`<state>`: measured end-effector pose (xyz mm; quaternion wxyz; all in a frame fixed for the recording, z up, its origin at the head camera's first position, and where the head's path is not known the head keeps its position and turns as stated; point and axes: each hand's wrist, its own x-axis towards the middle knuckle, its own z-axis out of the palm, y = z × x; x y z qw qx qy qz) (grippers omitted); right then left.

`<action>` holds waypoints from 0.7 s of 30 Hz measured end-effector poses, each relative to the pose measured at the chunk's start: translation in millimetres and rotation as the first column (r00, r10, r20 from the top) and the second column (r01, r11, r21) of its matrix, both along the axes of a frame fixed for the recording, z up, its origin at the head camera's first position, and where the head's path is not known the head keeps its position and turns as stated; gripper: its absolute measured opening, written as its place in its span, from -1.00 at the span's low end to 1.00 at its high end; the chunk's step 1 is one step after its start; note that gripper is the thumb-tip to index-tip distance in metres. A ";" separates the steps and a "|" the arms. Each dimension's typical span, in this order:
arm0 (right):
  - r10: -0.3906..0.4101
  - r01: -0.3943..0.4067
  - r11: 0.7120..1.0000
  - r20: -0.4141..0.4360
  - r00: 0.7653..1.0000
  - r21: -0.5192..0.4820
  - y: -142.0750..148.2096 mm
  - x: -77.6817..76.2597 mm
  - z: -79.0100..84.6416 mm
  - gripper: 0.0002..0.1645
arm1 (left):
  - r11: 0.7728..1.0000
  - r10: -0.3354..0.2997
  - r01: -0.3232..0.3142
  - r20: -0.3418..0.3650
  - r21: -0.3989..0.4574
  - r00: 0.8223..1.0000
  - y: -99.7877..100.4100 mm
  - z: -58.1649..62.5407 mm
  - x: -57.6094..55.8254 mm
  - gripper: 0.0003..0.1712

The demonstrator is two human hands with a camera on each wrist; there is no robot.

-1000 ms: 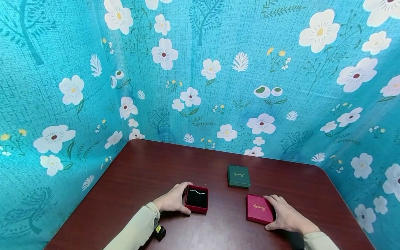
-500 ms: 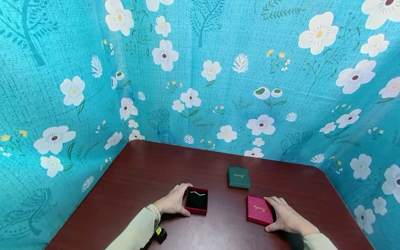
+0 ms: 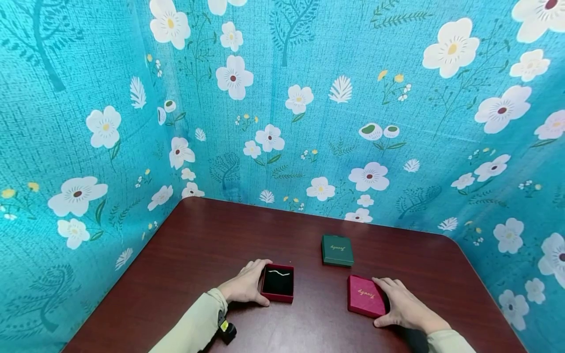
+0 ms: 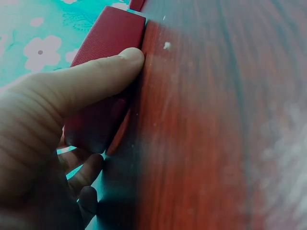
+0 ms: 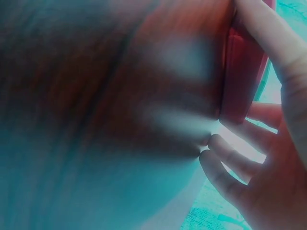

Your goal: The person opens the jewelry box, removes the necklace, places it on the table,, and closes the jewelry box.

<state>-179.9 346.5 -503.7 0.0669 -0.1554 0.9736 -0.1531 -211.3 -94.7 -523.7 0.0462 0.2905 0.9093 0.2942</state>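
A small open red jewelry box (image 3: 277, 297) with a black lining sits on the table, and a thin silver chain (image 3: 279, 273) lies across that lining. My left hand (image 3: 240, 285) grips the box from its left side, thumb on the near wall and fingers at the far corner; the left wrist view shows the thumb along the box wall (image 4: 112, 36). To the right lies a crimson jewelry box lid (image 3: 366, 295) with gold lettering. Its right side is held by my right hand (image 3: 403, 306) between thumb and fingers. The lid's underside is hidden.
A closed green jewelry box (image 3: 337, 250) with gold lettering stands behind, between the two red pieces. The dark red-brown wooden table (image 3: 229, 230) has rounded far corners. Blue floral cloth (image 3: 282, 122) hangs behind it and along both sides.
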 end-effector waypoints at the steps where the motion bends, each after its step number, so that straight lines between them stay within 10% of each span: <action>1: -0.003 0.003 1.000 0.003 1.000 0.002 -0.2 0.0 0.0 0.35 | 1.000 -0.002 0.002 0.002 0.004 1.000 -0.1 0.0 0.3 0.16; 13: -0.041 0.041 0.999 0.041 0.998 0.000 -7.6 5.0 7.4 0.35 | 1.000 0.000 0.000 0.037 0.023 0.999 -0.2 2.1 2.0 0.28; 21: 0.014 -0.018 1.000 -0.202 0.979 -0.018 -23.1 5.4 17.3 -0.10 | 0.998 0.017 -0.023 0.120 0.052 0.993 -1.4 6.2 2.4 0.24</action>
